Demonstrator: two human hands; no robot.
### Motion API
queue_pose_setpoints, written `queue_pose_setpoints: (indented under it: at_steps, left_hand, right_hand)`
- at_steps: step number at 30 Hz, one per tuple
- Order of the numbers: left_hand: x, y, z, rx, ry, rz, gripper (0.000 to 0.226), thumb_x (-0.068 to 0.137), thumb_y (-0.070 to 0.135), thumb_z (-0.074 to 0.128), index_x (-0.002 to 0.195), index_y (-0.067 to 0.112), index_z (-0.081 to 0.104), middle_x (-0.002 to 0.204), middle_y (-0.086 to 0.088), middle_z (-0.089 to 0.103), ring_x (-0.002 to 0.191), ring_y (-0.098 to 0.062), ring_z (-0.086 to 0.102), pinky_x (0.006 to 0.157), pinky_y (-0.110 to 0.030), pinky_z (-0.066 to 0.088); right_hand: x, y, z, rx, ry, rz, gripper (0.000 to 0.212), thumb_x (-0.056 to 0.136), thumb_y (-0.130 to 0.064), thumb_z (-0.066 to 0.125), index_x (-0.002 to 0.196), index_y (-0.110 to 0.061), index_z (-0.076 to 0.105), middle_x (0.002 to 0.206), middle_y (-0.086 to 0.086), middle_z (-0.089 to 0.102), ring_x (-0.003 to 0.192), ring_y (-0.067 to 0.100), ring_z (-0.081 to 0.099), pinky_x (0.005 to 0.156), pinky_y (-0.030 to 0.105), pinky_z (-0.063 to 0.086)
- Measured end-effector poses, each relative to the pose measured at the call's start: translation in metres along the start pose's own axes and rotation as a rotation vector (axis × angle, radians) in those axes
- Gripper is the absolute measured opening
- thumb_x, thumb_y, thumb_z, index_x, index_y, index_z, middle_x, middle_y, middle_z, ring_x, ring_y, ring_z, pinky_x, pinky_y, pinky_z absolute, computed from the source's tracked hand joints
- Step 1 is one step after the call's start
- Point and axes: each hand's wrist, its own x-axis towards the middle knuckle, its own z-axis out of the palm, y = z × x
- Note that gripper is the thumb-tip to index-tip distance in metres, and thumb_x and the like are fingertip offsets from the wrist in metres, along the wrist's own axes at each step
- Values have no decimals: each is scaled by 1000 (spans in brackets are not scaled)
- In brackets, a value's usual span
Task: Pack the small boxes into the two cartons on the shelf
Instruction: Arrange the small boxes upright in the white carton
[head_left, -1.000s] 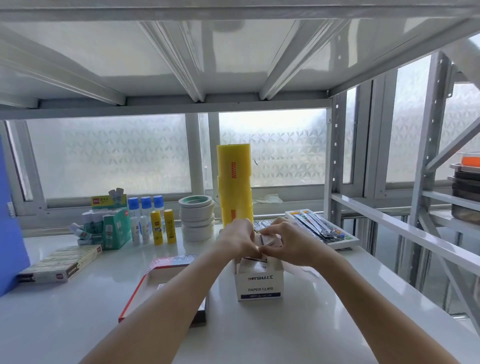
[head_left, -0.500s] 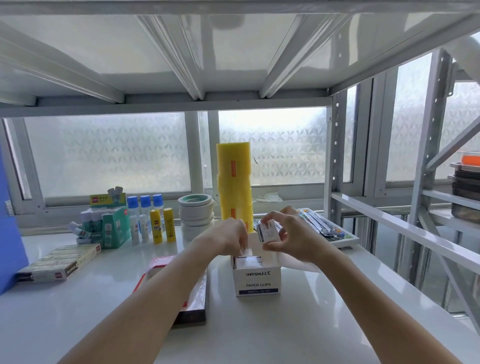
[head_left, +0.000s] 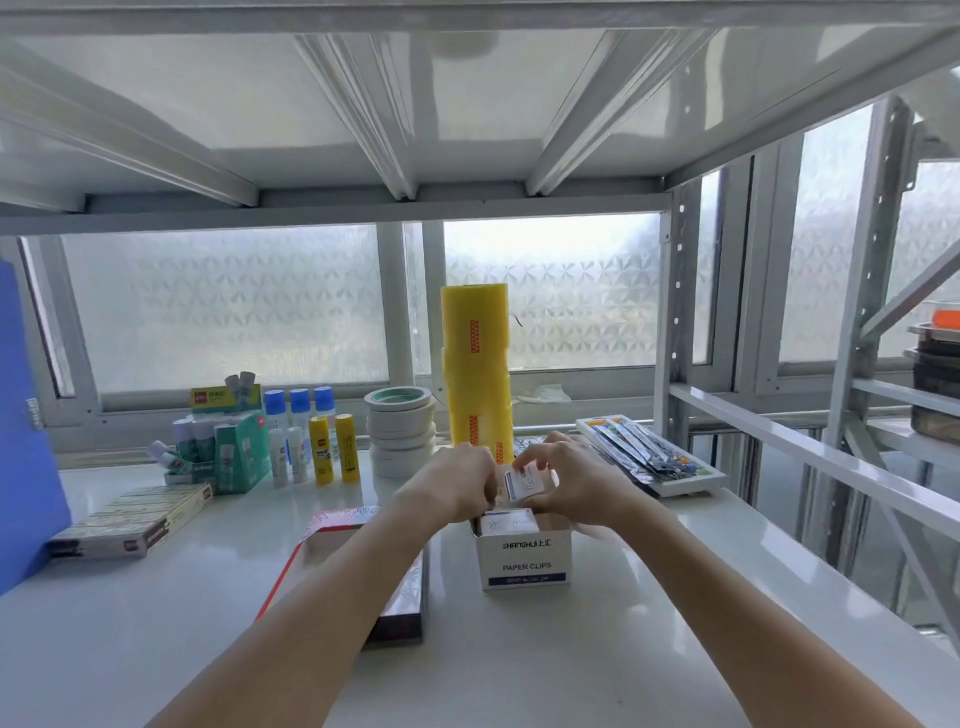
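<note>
A white carton marked PAPER CLIPS (head_left: 525, 564) stands open on the white shelf (head_left: 597, 649), centre. Inside it lies a small white box (head_left: 508, 521). Just above the carton's opening, both my hands meet on another small white box with a blue edge (head_left: 524, 482), held tilted. My right hand (head_left: 574, 480) pinches it from the right and top; my left hand (head_left: 457, 488) grips its left end. A second carton is not clearly visible.
A flat red-edged box (head_left: 400, 608) lies left of the carton under my left forearm. Behind stand a tall yellow tape stack (head_left: 475, 374), white tape rolls (head_left: 400, 431), glue sticks (head_left: 322, 449) and a tray of pens (head_left: 649, 457). A blue folder (head_left: 23, 431) stands far left.
My hands rose from the carton's top and brought up a small box; it now sits lower and closer to the opening, with my left hand joined to it.
</note>
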Motion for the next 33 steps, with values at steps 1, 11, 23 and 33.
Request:
queue_pose_setpoints:
  at_steps: [1,11,23,33]
  left_hand:
    - [0,0,0,-3,5,5,19,83,9,66,99,13,78,103,-7,76,96,-24,68,91,-37,56]
    - [2,-2,3,-12,32,24,19,83,7,68,98,13,78,104,-4,76,98,-21,68,93,-35,55]
    - [-4,-4,-9,-363,23,20,14,82,7,67,89,2,79,85,-5,76,72,-10,64,74,-28,58]
    - [-25,4,-40,-357,-419,87,27,89,36,64,99,12,75,82,8,65,79,-5,54,75,-21,41]
  right_hand:
    - [1,1,1,5,-17,39,51,67,-47,78,113,-32,63,111,3,59,111,25,50,95,43,44]
    - [8,-5,12,-45,41,139,35,71,-29,75,106,-24,73,115,7,67,121,24,45,94,32,43]
    - [-19,-15,-29,297,-184,-47,33,67,-51,78,88,-26,78,88,-6,75,77,3,62,68,21,48]
    - [-23,-20,-21,41,30,-34,37,62,-50,80,62,-20,57,65,-5,59,58,9,50,53,25,37]
